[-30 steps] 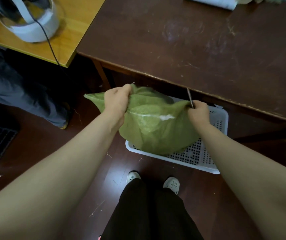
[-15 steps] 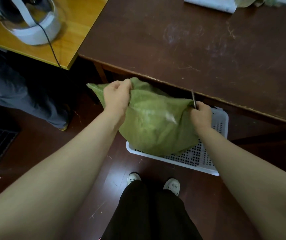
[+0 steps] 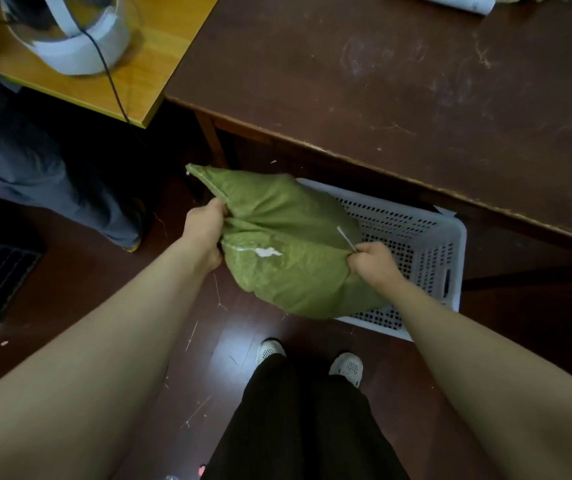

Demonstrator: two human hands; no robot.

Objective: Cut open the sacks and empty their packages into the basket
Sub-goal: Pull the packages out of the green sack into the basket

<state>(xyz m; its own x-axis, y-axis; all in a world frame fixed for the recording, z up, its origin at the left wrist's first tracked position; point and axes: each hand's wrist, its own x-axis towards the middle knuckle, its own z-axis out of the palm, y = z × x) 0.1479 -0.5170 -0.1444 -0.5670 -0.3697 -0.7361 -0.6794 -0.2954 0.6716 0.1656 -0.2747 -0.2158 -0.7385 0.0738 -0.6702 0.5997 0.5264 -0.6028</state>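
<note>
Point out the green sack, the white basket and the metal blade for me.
green sack (image 3: 288, 244), head view, middle of its bulging side.
white basket (image 3: 454, 251), head view, its right wall.
metal blade (image 3: 346, 239), head view, middle of the bare strip.

sack (image 3: 277, 247) over basket's left part | basket (image 3: 450, 258) on floor (image 3: 104, 289), partly under counter (image 3: 381, 81) | left hand (image 3: 205, 230) on sack's left, right hand (image 3: 374, 263) on its right

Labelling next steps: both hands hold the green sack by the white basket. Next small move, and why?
Probably shift the green sack rightward, fully over the white basket, before tipping it. The left hand and right hand each grip an end, the right also holding a thin blade, and the sack's left half hangs over floor, so packages could miss.
</note>
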